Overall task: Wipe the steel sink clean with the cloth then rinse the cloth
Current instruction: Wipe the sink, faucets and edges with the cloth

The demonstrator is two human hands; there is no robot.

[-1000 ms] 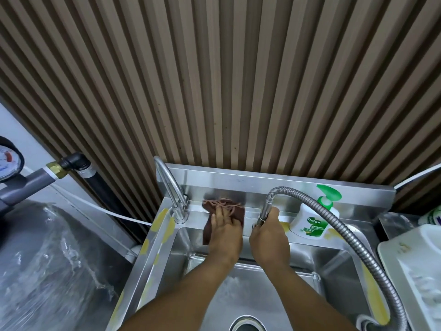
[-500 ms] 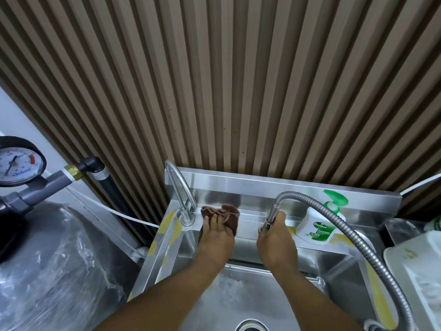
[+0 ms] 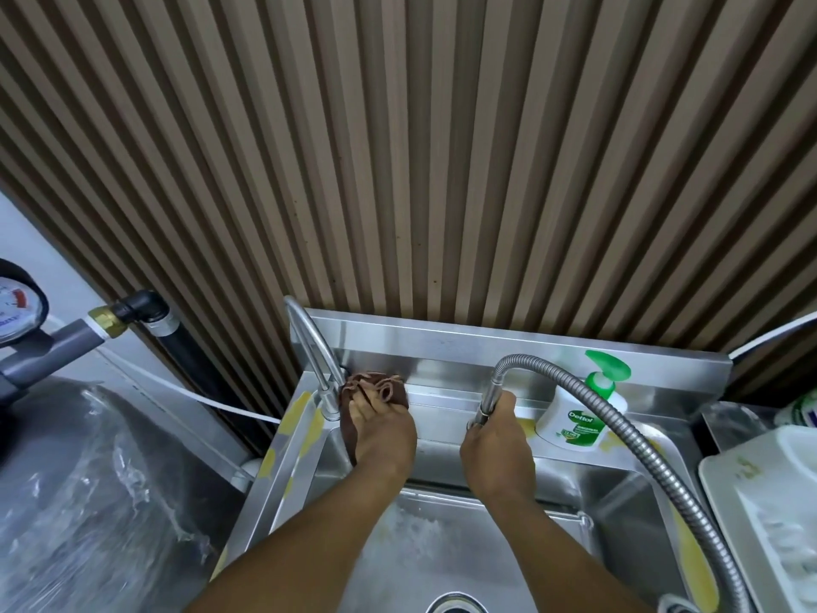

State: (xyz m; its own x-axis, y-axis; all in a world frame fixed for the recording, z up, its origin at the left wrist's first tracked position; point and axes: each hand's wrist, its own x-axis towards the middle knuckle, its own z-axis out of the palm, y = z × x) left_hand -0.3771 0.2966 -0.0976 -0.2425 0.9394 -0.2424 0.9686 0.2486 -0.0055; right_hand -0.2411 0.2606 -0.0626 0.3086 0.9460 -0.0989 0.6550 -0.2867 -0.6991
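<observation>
Left hand (image 3: 382,429) lies flat, fingers straight, pressing the cloth (image 3: 376,384) onto the back ledge of the steel sink (image 3: 442,360), centre-left of frame. Right hand (image 3: 497,444) is curled round the head of the sprayer hose (image 3: 619,418), centre. Cloth butts the base of the tap (image 3: 309,338); ledge runs left-right, so next stroke likely goes rightward. Palm hides the cloth's lower part.

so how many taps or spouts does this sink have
2. A rigid curved tap stands at the sink's back left corner, beside the cloth under the left hand. A flexible steel hose arcs from the right, its nozzle gripped by the right hand. None seems hidden.
</observation>
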